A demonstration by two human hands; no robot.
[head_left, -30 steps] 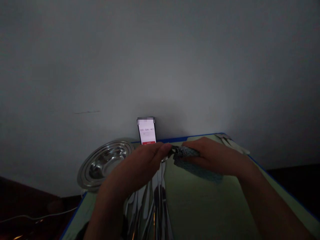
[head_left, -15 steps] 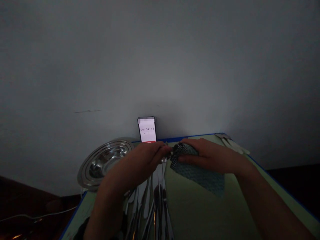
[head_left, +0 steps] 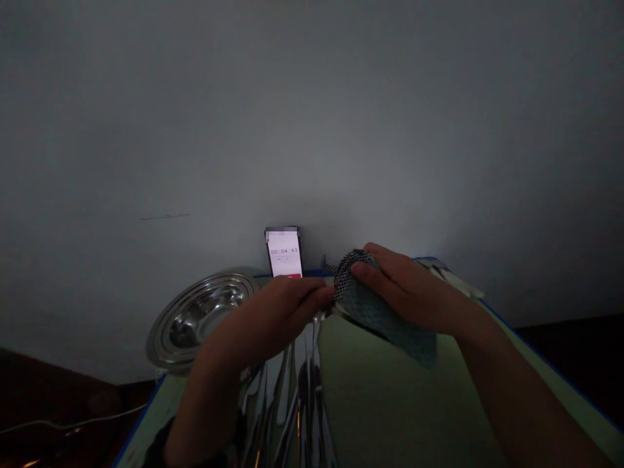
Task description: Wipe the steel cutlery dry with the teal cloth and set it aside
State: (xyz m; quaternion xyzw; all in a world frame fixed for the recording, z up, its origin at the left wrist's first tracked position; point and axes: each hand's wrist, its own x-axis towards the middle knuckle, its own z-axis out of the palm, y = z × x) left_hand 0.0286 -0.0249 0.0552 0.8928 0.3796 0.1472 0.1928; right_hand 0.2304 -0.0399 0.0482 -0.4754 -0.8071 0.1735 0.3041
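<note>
My left hand (head_left: 292,312) is closed on a slim piece of metal cutlery (head_left: 363,325), whose kind I cannot make out. Its shaft slopes down to the right below the cloth, and the rest is hidden by the fingers and fabric. In my right hand (head_left: 407,289), thumb on top, is a blue-green patterned cloth (head_left: 390,318) with a dark checked part bunched at the left fingertips. Both hands meet above the far part of the green table. Beneath my left forearm lies a spread of metal cutlery (head_left: 285,390), knives among it.
A shiny steel bowl (head_left: 160,338) stands at the left, partly behind my left arm. The phone (head_left: 286,257) showing a timer leans on the wall. More cutlery (head_left: 455,279) lies at the table's far right corner. The green table (head_left: 390,403) has a blue edge.
My right hand has risen slightly with the cloth, and the cloth's folds have shifted and opened out. A metal shaft now shows beneath it. My left hand stays nearly in place.
</note>
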